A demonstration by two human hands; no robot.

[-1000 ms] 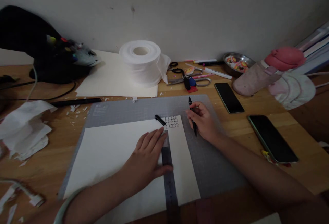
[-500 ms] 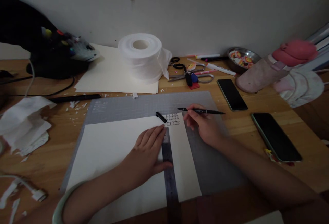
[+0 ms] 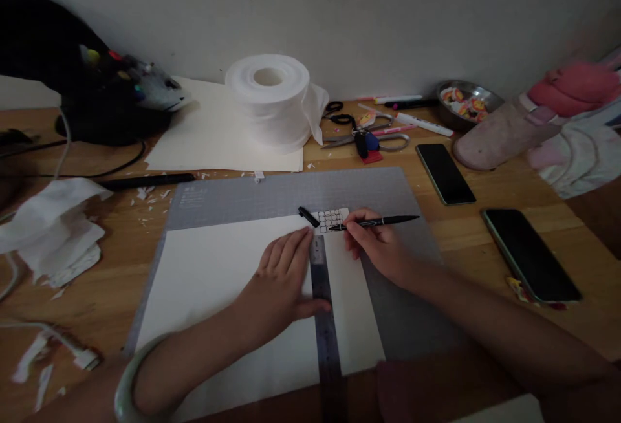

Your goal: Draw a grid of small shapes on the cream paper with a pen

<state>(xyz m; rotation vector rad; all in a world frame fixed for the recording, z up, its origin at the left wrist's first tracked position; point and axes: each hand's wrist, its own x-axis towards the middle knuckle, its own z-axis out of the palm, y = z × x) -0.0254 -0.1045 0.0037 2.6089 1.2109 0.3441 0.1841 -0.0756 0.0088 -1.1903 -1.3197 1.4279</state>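
White paper (image 3: 223,281) lies on a grey cutting mat (image 3: 242,196). My left hand (image 3: 281,274) rests flat on the paper, fingers outstretched, its thumb across a dark ruler (image 3: 326,326). Pinched in my right hand (image 3: 371,238) is a black pen (image 3: 383,221), its tip over a small drawn grid of rounded cells (image 3: 330,220) at the paper's top edge. Whether the tip touches the paper cannot be told. A black pen cap (image 3: 308,216) lies just left of the grid, beyond my left fingertips.
Behind the mat stand a tissue roll (image 3: 272,106) and scissors (image 3: 392,141). Two phones (image 3: 445,174), a bottle (image 3: 504,132) and a metal bowl (image 3: 449,109) are at the right. Crumpled tissue (image 3: 53,229), a cable (image 3: 72,348) and paper scraps lie at the left.
My right hand has brought the pen tip left and down onto the grid area. The whole view has shifted slightly. My left hand keeps its place on the paper and ruler.
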